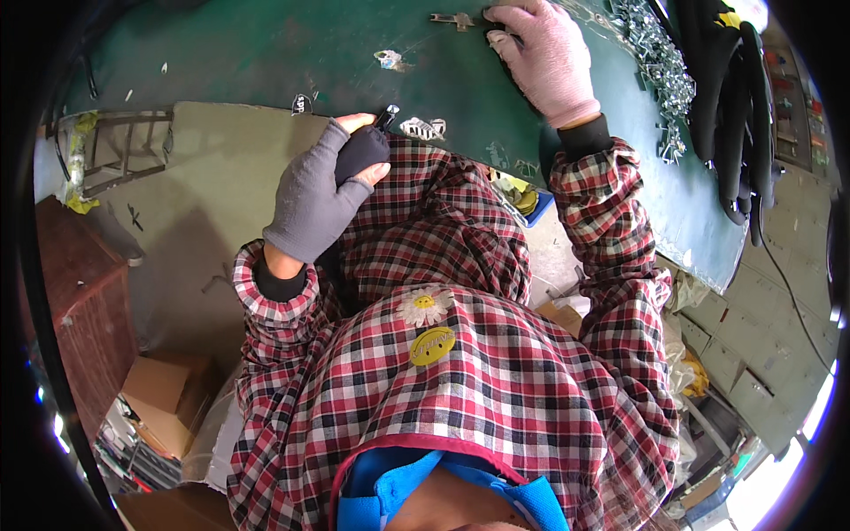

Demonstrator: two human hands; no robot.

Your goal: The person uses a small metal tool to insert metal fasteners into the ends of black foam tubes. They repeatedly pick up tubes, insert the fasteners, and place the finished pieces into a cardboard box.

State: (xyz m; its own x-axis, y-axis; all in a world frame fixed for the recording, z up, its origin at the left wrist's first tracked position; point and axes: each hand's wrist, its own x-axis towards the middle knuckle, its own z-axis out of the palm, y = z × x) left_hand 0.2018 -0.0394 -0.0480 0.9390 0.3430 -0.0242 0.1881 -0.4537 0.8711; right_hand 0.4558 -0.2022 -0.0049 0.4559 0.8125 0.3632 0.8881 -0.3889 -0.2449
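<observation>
My left hand (319, 190), in a grey glove with bare fingertips, is closed around a black rounded object (361, 155) over my lap at the table's front edge. A small shiny metal piece (387, 115) sticks out of its far end. Its exact kind I cannot make out. My right hand (549, 66), in a pink glove, is palm down at the far side of the green table (292, 53). Its thumb and forefinger point left and are apart; the other fingers are partly hidden. Just left of those fingertips lies a flat metal part (453, 20).
Right of my right hand spreads a pile of small metal pieces (655, 71). Long black shapes (735, 115) hang at the table's right edge. Paper scraps (390, 59) stick to the tabletop. Left are a brown wooden cabinet (84, 283) and a cardboard box (164, 394).
</observation>
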